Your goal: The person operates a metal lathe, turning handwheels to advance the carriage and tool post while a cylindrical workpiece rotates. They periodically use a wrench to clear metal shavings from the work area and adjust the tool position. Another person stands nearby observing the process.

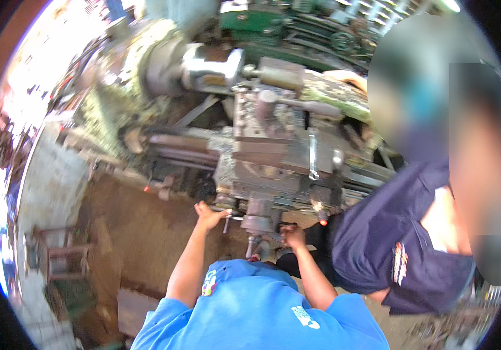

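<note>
A large worn metal lathe fills the middle of the view. My left hand (211,217) is at the front of the carriage, thumb and fingers spread, beside a small knob and lever (226,224). My right hand (293,235) is closed around what looks like a crank handle, right of the cross-slide dial (257,223); its fingers partly hide the grip. Behind, a shiny round metal workpiece (212,69) sits between the chuck (163,67) and the tailstock (275,73). Closer to me stands the tool post (266,105) with its long lever.
A combination wrench (313,154) lies on the carriage. Close on my right stands another person in a dark navy shirt (390,233). A green machine (253,26) stands behind the lathe. At left are a wooden stool (67,251) and a pale sheet panel (49,175).
</note>
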Available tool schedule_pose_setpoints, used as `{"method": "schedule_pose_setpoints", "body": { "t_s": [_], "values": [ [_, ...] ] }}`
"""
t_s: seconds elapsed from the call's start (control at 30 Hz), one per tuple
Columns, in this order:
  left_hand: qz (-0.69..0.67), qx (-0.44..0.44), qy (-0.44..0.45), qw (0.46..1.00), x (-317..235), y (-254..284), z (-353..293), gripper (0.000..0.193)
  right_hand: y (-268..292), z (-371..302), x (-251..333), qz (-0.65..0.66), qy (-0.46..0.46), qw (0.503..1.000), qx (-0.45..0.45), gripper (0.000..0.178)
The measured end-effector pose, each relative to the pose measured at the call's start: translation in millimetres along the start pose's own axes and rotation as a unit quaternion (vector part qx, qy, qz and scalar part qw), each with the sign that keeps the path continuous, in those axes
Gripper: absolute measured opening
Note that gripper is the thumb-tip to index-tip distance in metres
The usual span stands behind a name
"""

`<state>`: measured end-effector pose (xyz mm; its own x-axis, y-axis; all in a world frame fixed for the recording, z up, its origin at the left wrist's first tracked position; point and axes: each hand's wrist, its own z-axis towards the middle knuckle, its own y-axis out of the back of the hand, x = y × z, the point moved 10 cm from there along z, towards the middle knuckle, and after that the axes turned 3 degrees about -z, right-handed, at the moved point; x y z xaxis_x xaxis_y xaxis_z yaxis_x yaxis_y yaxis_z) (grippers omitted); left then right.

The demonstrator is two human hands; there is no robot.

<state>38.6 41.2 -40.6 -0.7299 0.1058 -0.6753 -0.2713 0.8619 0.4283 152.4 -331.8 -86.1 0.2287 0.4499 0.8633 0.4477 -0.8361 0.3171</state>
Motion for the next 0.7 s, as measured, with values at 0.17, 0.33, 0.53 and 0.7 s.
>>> {"method": "schedule_pose_setpoints", "body": {
  "t_s": [0.17,0.33,0.53,0.7],
  "values": [
    [0.019,-0.005,0.026,0.999,-6,6,-9,0.139,33,-85,166,-0.183,0.2,0.952,-0.144,0.02],
    [0.099,0.003,0.027,0.995,-20,2,-14,0.133,96,-105,258,-0.304,0.25,0.845,-0.361,0.012],
    [0.052,-0.004,0.003,0.999,-7,-1,2,0.129,105,-63,243,-0.355,0.19,0.857,-0.323,0.014],
    [0.096,0.057,0.03,0.993,-6,-2,10,0.136,121,-36,233,-0.41,0.085,0.855,-0.305,0.017]
  ]
}}
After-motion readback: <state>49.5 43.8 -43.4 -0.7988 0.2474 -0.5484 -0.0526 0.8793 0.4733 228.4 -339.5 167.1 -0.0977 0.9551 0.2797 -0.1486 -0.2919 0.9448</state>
